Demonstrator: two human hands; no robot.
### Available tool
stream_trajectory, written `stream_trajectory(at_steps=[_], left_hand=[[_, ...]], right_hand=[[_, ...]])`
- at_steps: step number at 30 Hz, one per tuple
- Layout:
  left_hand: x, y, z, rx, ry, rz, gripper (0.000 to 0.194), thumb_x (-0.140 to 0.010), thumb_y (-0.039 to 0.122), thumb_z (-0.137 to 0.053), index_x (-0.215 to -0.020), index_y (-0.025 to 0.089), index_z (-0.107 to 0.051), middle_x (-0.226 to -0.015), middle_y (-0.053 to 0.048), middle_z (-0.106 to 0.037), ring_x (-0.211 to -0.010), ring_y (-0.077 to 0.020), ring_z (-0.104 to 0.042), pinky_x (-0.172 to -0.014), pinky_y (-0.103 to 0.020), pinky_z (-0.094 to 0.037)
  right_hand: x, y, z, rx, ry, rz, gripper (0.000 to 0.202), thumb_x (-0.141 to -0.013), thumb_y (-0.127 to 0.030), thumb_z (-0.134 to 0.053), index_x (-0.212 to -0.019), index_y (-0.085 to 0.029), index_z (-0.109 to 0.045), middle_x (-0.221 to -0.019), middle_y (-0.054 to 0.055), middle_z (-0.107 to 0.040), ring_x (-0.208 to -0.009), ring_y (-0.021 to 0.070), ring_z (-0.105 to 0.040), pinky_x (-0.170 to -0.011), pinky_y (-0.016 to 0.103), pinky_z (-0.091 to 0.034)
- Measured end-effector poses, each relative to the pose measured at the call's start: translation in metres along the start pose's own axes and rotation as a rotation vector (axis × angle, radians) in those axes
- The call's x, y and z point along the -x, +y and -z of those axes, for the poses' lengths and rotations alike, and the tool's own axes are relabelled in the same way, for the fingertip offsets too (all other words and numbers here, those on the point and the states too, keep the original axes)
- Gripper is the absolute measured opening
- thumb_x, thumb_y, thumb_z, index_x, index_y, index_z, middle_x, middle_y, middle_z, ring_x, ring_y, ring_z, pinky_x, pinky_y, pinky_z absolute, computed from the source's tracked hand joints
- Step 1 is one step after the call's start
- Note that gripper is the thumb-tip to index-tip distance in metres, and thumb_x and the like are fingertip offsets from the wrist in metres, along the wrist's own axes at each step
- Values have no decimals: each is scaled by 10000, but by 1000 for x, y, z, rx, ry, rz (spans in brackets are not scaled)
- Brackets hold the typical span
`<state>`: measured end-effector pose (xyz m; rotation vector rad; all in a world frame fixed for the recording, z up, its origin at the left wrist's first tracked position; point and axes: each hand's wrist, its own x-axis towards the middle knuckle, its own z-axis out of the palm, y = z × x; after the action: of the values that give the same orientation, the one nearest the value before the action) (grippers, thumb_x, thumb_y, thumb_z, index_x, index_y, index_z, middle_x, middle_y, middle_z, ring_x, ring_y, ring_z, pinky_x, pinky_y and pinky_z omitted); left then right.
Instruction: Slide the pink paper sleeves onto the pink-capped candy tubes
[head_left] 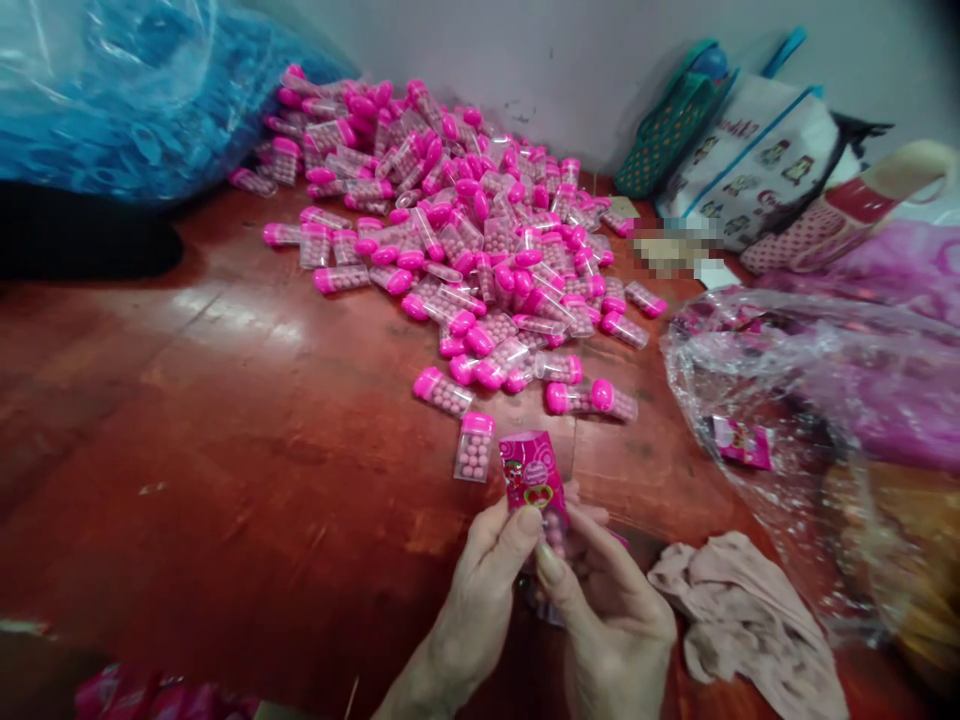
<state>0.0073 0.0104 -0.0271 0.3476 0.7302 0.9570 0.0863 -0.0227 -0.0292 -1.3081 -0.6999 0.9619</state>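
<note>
Between my two hands is a small clear candy container filled with pink balls, with a pink printed sleeve around its upper part. My left hand pinches it from the left, thumb on the front. My right hand grips its lower right side, thumb pressed near its base. The fingers behind it are partly hidden. Just beyond the hands, a single pink-capped candy container without a sleeve lies on the red wooden surface.
A large heap of pink-capped candy containers spreads toward the wall. Blue pieces in a clear bag are at the back left. Cloth bags, crinkled clear plastic and a beige cloth occupy the right. Pink wrappers show bottom left.
</note>
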Motion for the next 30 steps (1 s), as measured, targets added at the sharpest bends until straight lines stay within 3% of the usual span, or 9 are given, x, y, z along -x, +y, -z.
stream_trajectory(at_steps=[3, 5, 9, 13, 19, 24, 27, 30], left_hand=[[-1, 1, 3, 15, 12, 47, 296, -870, 293, -509, -1061, 127, -663, -982, -126, -701, -921, -236, -624, -837, -348, -443], [-1, 3, 4, 54, 31, 67, 301, -848, 305, -543, -1047, 118, -668, -953, -126, -705, -909, -241, -627, -863, -371, -433], [-1, 8, 3, 156, -40, 58, 295, -861, 282, -523, -1043, 105, -673, -953, -135, -706, -979, -248, -610, -931, -383, -392], [2, 10, 3, 197, -80, 61, 305, -891, 276, -471, -1021, 93, -678, -968, -148, -703, -1016, -241, -600, -955, -375, -379], [0, 12, 3, 226, 15, 47, 328, -865, 336, -509, -1039, 98, -653, -964, -160, -704, -970, -258, -626, -906, -402, -428], [-2, 13, 2, 193, 85, -10, 299, -883, 297, -484, -1014, 90, -654, -959, -157, -707, -945, -250, -638, -882, -396, -445], [-2, 10, 0, 151, 102, -48, 325, -901, 299, -443, -1036, 84, -646, -940, -155, -712, -934, -248, -643, -873, -393, -450], [0, 6, -1, 111, 61, -20, 342, -907, 296, -431, -1069, 77, -637, -913, -153, -720, -919, -248, -649, -870, -387, -451]], right_hand=[[2, 0, 0, 66, -23, 21, 442, -743, -93, -675, -1136, -291, -628, -797, 4, -723, -664, 138, -694, -583, 189, -579], [2, 1, 2, 165, -39, 77, 492, -750, -112, -674, -1198, -295, -587, -841, 14, -722, -712, 164, -701, -623, 233, -585], [-2, 7, 6, 444, -74, 354, 440, -744, -141, -687, -1151, -295, -623, -1043, 31, -703, -901, 206, -676, -768, 295, -568], [-3, 10, 6, 556, -45, 513, 398, -785, -145, -647, -1160, -276, -616, -1034, 30, -705, -882, 194, -680, -731, 274, -571], [4, 14, 5, 588, 16, 515, 286, -785, -184, -647, -1065, -233, -683, -871, 29, -733, -732, 176, -698, -620, 236, -573], [6, 24, 8, 497, -54, 277, 376, -752, -188, -682, -1124, -238, -648, -1061, 56, -701, -909, 225, -678, -796, 333, -560], [4, 25, 9, 414, -114, 190, 411, -732, -197, -698, -1138, -223, -641, -1074, 77, -694, -871, 243, -690, -799, 383, -563], [8, 24, 6, 408, 8, 211, 376, -695, -198, -734, -1067, -221, -684, -1008, 68, -719, -796, 234, -704, -781, 373, -572]])
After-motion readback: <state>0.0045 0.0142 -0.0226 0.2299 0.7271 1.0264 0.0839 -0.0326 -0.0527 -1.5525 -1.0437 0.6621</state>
